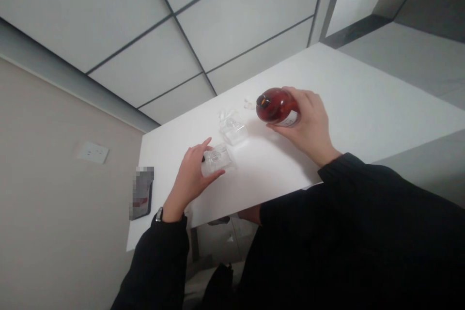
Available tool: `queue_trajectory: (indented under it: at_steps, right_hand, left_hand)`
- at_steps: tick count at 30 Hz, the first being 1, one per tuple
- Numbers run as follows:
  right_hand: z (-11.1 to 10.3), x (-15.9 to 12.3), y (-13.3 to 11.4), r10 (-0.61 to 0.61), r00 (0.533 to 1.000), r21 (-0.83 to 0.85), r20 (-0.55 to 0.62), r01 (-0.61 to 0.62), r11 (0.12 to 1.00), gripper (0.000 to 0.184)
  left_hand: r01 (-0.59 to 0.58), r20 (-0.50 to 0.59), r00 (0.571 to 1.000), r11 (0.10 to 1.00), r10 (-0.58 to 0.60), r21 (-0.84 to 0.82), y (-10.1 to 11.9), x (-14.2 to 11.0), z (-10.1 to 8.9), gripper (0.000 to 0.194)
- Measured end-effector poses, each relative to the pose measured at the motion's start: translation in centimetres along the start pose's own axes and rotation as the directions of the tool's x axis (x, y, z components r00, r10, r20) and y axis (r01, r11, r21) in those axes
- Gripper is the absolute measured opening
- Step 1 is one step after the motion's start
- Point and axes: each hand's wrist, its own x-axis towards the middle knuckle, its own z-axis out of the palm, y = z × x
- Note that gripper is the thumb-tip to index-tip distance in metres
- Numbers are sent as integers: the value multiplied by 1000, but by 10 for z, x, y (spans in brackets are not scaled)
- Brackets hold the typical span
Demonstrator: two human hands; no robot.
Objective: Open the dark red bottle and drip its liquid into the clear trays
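My right hand (pixel 308 123) is wrapped round a red-brown bottle (pixel 279 106) with a white label. The bottle is tilted over the white table, its open-looking mouth facing left toward the camera. Nearer the front edge, my left hand (pixel 192 169) has its thumb and fingers on either side of a clear square glass bottle (pixel 218 159), steadying it on the table. Just behind stands a second clear glass bottle (pixel 233 131), apart from my fingers. A small clear piece (pixel 249 103), perhaps a stopper, lies left of the red-brown bottle; its kind is hard to make out.
The white table (pixel 269 169) runs along a panelled wall (pixel 203 34). At its left end lies a phone (pixel 142 193), partly blurred out. A wall socket (pixel 95 152) is on the left wall. My lap and legs are below the front edge.
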Motion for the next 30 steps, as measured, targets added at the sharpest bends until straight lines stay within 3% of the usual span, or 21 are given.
queue_trajectory:
  at_steps: [7,12,16,19,23,30]
  right_hand:
    - [1,-1,0,-7,999,29,-32,8,1000,78]
    - [2,-2,0,-3,1000,22,-22,3,1000,77]
    - [1,-2,0,11,1000,29,8,-11,1000,77]
    - [1,-1,1,24,1000,26,14,-24,999,77]
    - [0,0,1,19,1000,20,-3,-19,1000,77]
    - [0,1,2,21,1000,28,15,-22,999,77]
  left_hand:
    - [32,43,998,999,-34,39,-4,2,-23,98]
    - [78,82,993,996,-81,40,13,50,-31,88]
    - [113,160,980,992,-119,48,23,91,-19,95]
    - [129,201,970,990,-139,64,25,108,-11,102]
    - [108,189,974,989,-126,100,26,110,-8,97]
    - [64,241,966,990,-94,127,35,82,-15,100]
